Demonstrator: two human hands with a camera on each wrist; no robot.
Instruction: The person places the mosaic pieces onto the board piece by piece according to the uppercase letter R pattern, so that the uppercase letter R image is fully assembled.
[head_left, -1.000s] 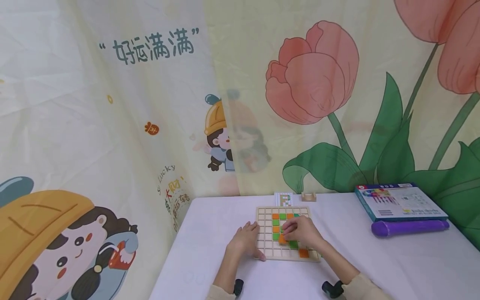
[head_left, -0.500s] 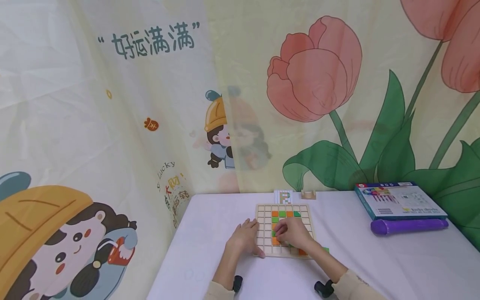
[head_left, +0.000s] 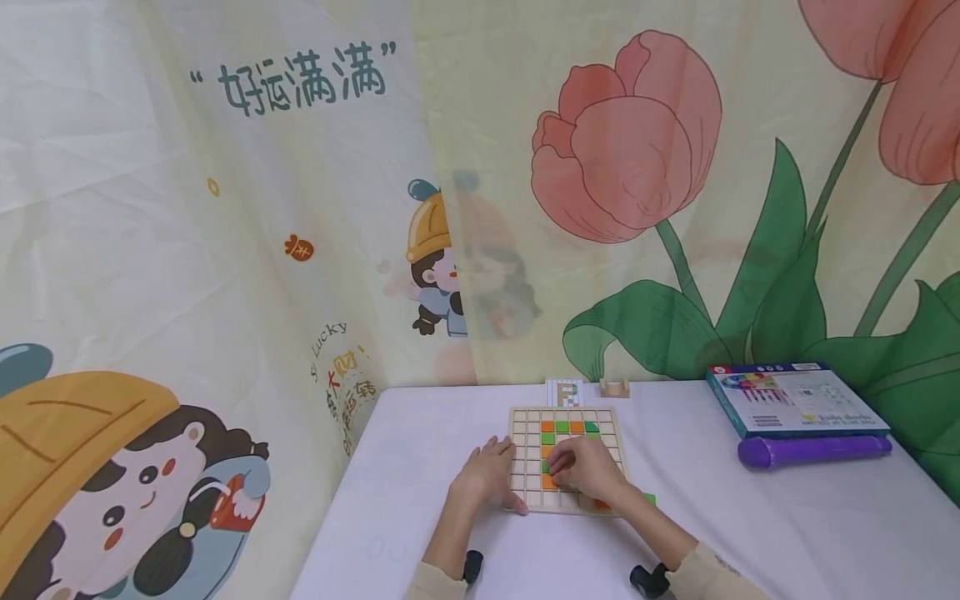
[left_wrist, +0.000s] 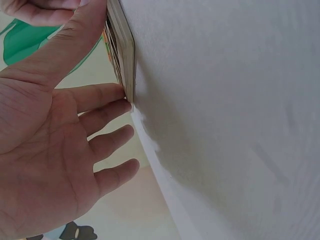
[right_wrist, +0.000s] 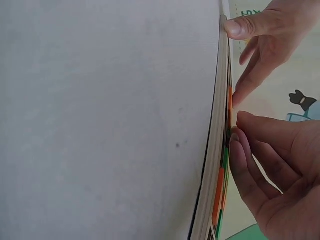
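A wooden grid board (head_left: 525, 500) lies on the table with orange and green square tiles in some cells. My left hand (head_left: 486, 477) rests at its left edge, fingers extended. In the left wrist view the fingertips (left_wrist: 117, 91) touch the board's side. My right hand (head_left: 588, 468) is over the middle of the board, fingers bent, by an orange tile (head_left: 549, 481) in the left tile column. From the right wrist view, the right fingertips (right_wrist: 234, 136) touch the tiled face, thumb slightly apart, with no tile visible between them. The hand hides several cells.
Behind the board are a pattern card (head_left: 564, 393) and a small wooden holder (head_left: 615, 389). A green piece (head_left: 649, 499) shows beside the right wrist. Farther right lie a flat box (head_left: 798, 400) and a purple tube (head_left: 813, 452). A printed curtain (head_left: 495, 167) hangs behind the table.
The orange tile under my right fingers has gone into a cell of the left tile column. My right hand shifted left, then stayed nearly still. My left hand keeps its place.
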